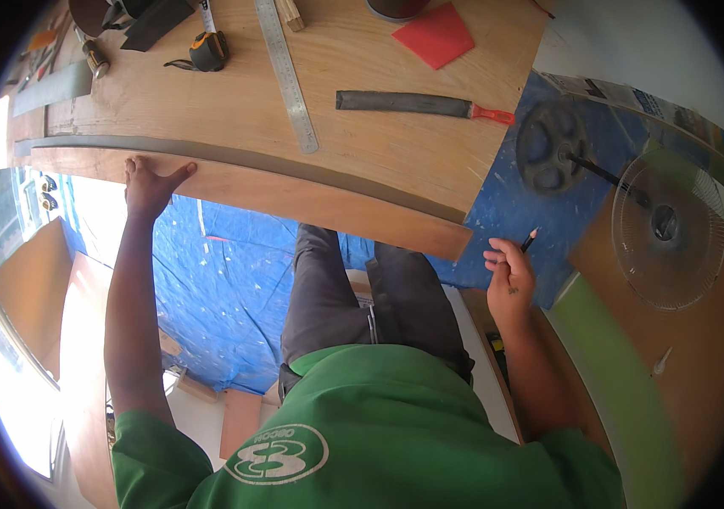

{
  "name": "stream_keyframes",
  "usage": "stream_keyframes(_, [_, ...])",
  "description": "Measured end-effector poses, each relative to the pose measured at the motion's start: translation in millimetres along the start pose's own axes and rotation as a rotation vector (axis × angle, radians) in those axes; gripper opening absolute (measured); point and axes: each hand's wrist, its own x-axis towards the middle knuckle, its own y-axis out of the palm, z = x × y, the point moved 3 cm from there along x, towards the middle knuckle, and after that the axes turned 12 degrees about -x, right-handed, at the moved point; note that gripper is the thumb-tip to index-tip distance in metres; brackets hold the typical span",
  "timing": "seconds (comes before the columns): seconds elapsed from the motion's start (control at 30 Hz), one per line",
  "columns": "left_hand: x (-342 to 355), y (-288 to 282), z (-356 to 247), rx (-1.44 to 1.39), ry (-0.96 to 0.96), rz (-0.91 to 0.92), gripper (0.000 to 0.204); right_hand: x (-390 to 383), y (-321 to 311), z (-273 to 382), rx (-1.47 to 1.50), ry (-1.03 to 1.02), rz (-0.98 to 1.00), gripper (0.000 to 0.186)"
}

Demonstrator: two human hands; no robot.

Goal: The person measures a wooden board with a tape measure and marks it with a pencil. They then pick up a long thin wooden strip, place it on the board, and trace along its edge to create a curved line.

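Note:
A long, thin reddish-brown wooden board runs along the near edge of the workbench. My left hand grips it near its left end, thumb and fingers spread apart with the fingertips at the far edge. Beyond the board's right end, my right hand is raised and holds a dark pencil, its sharpened tip pointing up and away. The right hand does not touch the board. A grey strip shows between the board and the bench top.
On the workbench lie a steel ruler, a saw with a red handle, a tape measure, a screwdriver and red sandpaper. A standing fan is at the right. Blue sheeting covers the floor.

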Motion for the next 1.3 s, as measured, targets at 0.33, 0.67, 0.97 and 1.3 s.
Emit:
stream_keyframes(0.33, [1.1,1.9,5.6,-0.007,0.044,-0.022,0.138,2.0,5.2,27.2,-0.033,-0.225,-0.04,0.053])
stream_keyframes(0.67, [9.7,5.8,14.8,-0.014,0.042,0.002,0.138,45.1,-25.1,5.2,-0.528,-0.294,0.178,0.02])
stream_keyframes(0.97, [2.2,6.5,10.0,-0.012,0.035,-0.036,0.139,60.9,-30.7,5.6,-0.722,-0.467,0.076,0.025])
stream_keyframes(1.3, [2.3,6.6,9.8,-0.015,0.028,-0.041,0.141,60.3,-27.3,7.1,-0.745,-0.487,0.11,0.024])
